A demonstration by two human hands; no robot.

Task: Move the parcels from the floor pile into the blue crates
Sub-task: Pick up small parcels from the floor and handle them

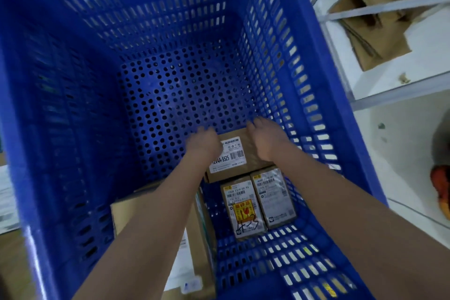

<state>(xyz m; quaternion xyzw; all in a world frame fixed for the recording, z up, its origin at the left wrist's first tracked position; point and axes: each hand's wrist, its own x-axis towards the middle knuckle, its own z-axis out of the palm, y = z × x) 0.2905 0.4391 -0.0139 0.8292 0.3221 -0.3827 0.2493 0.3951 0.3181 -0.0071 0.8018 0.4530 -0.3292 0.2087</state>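
View from above, looking straight down into a deep blue crate (pixel 80 95) with slotted walls and a floor full of round holes. Two bare forearms reach down into it from the bottom of the frame.

The left hand (pixel 203 145) and the right hand (pixel 264 140) are on opposite sides of a brown cardboard parcel (pixel 237 153) that lies flat on the crate floor, towards the near right part. Both hands press against its edges, fingers curled down over the far corners, so the parcel is held between them. Its top carries a white shipping label (pixel 231 154) with a barcode and printed code.

Just nearer the viewer, touching or almost touching that parcel, two smaller boxes lie side by side against the right wall. The left one (pixel 242 207) has a white label, a yellow and red sticker, and black handwriting. The right one (pixel 274 198) has white labels only.

A larger cardboard box (pixel 136 212) sits in the near left part of the crate, mostly hidden under the left forearm, with a white label (pixel 180 263) on it.

The far half of the crate floor is bare.

Outside the crate, on the right, is a pale metal shelf frame (pixel 379 7) with flattened cardboard (pixel 379 39) on it, over a light floor
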